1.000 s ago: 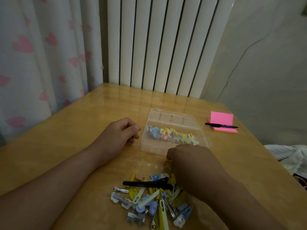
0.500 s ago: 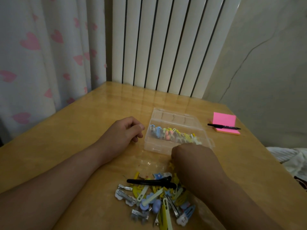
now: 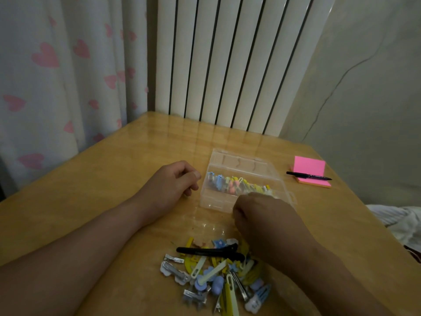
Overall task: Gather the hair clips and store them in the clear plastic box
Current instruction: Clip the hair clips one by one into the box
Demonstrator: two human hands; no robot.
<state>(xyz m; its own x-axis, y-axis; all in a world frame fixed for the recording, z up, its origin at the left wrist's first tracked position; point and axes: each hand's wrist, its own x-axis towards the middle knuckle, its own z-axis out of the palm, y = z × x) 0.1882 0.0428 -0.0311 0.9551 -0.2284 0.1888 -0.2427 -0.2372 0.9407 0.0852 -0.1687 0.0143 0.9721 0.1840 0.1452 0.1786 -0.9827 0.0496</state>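
Fingers of both hands, left point(image 3: 169, 185) and right point(image 3: 264, 221), curled, contents unseen; one clear box point(image 3: 230, 201), one black clip point(image 3: 209, 251).

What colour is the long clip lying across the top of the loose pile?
Black, seen best in the head view.

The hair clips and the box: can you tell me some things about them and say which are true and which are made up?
1. The clear plastic box already holds some clips. True.
2. The black clip lies inside the box. False: it lies on the pile of clips on the table.
3. A black pen rests on the pink sticky notes. True.
4. The left hand is picking up the pen. False: it rests curled beside the box.
5. The right hand is between pile and box. True.
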